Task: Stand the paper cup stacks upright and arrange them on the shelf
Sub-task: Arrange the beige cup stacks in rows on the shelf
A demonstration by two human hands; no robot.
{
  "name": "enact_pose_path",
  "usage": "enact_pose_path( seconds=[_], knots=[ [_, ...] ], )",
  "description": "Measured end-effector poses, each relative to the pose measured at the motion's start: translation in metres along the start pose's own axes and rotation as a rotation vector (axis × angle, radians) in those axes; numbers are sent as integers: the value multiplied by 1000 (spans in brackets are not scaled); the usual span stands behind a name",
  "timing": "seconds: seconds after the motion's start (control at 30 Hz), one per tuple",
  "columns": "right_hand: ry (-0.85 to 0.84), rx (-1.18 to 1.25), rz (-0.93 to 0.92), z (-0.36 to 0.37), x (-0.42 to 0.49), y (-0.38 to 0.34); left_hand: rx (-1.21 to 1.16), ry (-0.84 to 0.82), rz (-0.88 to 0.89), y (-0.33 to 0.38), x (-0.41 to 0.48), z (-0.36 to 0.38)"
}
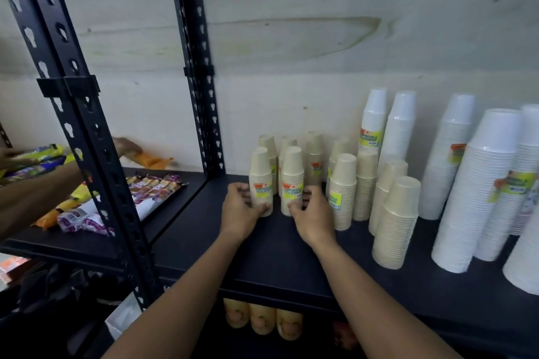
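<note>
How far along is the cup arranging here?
Nearly done. Every cup stack in view stands upright on the shelf, from tall white stacks to tan ones. The left hand and right hand each grip a small front stack. Nothing visibly remains lying down.

You get a single head-worn view, looking forward and slightly down at the dark shelf (291, 265) from close range. It faces the wall (291, 38) (wide-angle, edges bowed).

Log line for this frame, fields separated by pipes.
left hand on tan stack | right hand on next tan stack | both upright on shelf | white stacks at right
</note>
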State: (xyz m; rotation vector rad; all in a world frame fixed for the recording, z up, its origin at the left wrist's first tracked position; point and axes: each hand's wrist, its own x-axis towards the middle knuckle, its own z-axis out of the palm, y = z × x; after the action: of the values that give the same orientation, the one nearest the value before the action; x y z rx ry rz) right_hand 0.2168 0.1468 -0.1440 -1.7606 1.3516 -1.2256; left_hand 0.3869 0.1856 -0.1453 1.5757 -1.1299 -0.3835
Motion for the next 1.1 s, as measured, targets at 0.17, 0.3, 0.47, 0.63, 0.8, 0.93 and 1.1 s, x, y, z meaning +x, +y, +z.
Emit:
enact_pose_path(
  seconds=[0.17,0.3,0.47,0.63,0.8,0.93,1.1],
  knots=[
    [19,-57,-8,4,5,-3,-33,-45,18,-3,11,0],
    [2,-99,-29,9,7,-5,-52,-71,28,-8,15,0],
    [-3,-100,-24,11,11,-6,-49,-62,17,-5,16,7],
    [9,-90,-21,13,12,-7,-33,-53,21,-6,16,10],
    [17,-94,-30,14,12,-7,-28,-61,35,-6,15,9],
    [12,-87,-33,12,11,-7,-40,-64,33,-4,14,9],
    [-5,-67,-18,12,10,-8,-32,-59,33,-4,12,9]
  ],
)
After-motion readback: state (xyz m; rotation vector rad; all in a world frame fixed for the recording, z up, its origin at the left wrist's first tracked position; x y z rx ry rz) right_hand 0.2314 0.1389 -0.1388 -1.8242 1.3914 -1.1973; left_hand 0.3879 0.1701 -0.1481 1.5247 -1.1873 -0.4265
